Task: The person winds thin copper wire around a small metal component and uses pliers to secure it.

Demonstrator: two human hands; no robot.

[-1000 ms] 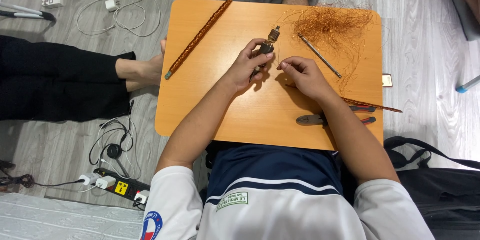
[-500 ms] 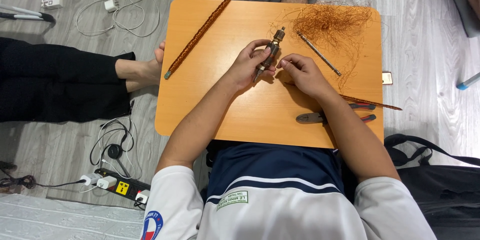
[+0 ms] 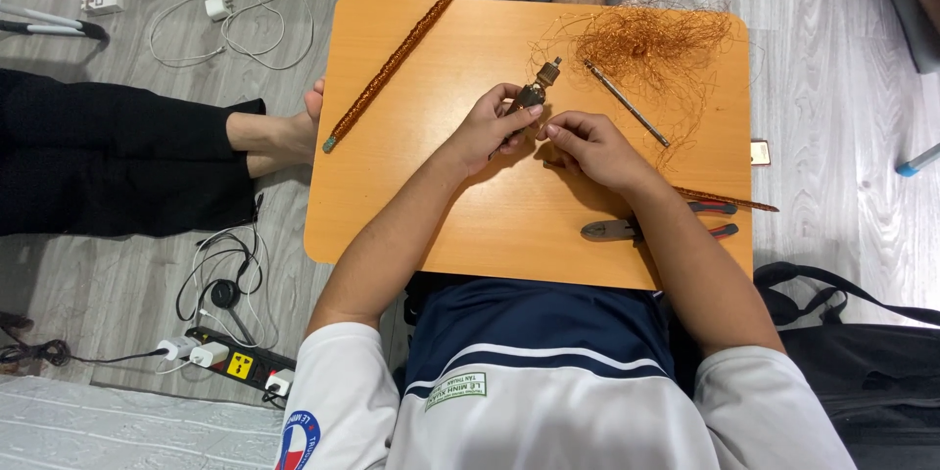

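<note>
Head view, straight down, near table (image 3: 411, 206)

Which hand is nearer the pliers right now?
The right hand. It sits just above the pliers on the orange table, its forearm crossing over them. The left hand is farther up and to the left, holding a small motor rotor.

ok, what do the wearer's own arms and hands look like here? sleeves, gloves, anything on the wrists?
Both hands are bare: no gloves on the left hand or the right hand, and no watch, band or ring shows. The forearms are uncovered up to short white sleeves of a white and navy shirt. The left sleeve carries a round red and blue badge; the right sleeve looks plain.
</note>
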